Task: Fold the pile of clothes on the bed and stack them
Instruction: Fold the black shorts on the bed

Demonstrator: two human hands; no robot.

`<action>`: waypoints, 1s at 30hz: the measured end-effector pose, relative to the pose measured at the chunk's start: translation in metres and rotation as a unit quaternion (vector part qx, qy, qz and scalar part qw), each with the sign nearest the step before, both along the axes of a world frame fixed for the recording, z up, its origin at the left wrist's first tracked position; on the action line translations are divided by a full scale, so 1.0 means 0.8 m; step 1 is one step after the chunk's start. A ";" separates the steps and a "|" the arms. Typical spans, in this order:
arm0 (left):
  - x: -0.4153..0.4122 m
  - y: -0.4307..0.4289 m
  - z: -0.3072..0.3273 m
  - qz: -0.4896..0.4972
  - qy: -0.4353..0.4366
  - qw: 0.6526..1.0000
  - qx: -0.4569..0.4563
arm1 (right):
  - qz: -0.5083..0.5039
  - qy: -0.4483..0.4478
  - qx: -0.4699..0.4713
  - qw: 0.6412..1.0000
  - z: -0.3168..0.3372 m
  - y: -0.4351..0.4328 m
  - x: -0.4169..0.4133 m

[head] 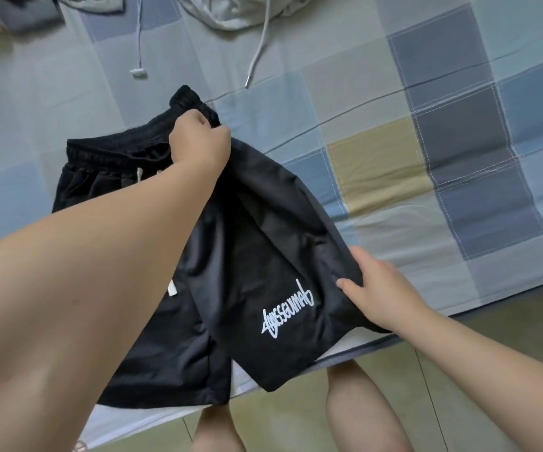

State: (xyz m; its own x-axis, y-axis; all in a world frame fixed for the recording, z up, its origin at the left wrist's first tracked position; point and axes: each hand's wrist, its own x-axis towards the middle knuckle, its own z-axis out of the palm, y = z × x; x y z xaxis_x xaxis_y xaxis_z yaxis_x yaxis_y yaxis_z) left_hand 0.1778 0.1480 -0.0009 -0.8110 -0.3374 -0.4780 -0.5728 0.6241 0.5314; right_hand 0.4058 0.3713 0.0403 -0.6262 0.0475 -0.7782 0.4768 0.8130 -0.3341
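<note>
The black shorts [263, 256] lie at the near edge of the bed [394, 141], one leg lifted and drawn over the other. The left hand [198, 141] is clenched on the waistband [116, 148], fingers curled tight round a bunch of the elastic. The rest of the band trails off to the left of those fingers, flat on the sheet.

The right hand [377, 288] pinches the side edge of the raised leg, thumb on top and the other fingers wrapped round the cloth. The white print [288, 316] sits just left of that thumb. Below these fingers the hems hang past the bed's edge, over the floor [296, 402].

Beyond the left fingers the sheet is bare up to the ends of two drawstrings [257, 50], which trail from a grey hoodie [231, 11]. To the right of the right fingers lies a wide stretch of checked sheet.
</note>
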 end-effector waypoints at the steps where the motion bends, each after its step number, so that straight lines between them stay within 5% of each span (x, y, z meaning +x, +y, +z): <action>1: 0.006 -0.011 0.009 -0.002 0.001 1.000 0.010 | 0.015 0.003 -0.007 1.000 0.015 -0.016 0.004; 8: 0.057 -0.140 0.062 -0.001 0.000 0.997 0.072 | 0.100 0.007 -0.094 0.990 0.096 -0.184 0.045; 16: 0.085 -0.310 0.035 0.042 -0.003 0.999 0.019 | 0.131 -0.004 -0.158 0.979 0.068 -0.414 0.068; 22: 0.136 -0.386 0.002 0.072 -0.037 0.991 0.107 | 0.004 -0.131 -0.275 0.952 0.033 -0.517 0.077; 26: 0.216 -0.406 0.011 0.102 -0.087 0.970 0.204 | -0.050 -0.039 -0.167 0.984 0.024 -0.486 0.058; 30: 0.306 -0.406 0.014 0.000 -0.156 0.973 0.172 | 0.080 0.077 -0.047 0.993 0.018 -0.450 0.013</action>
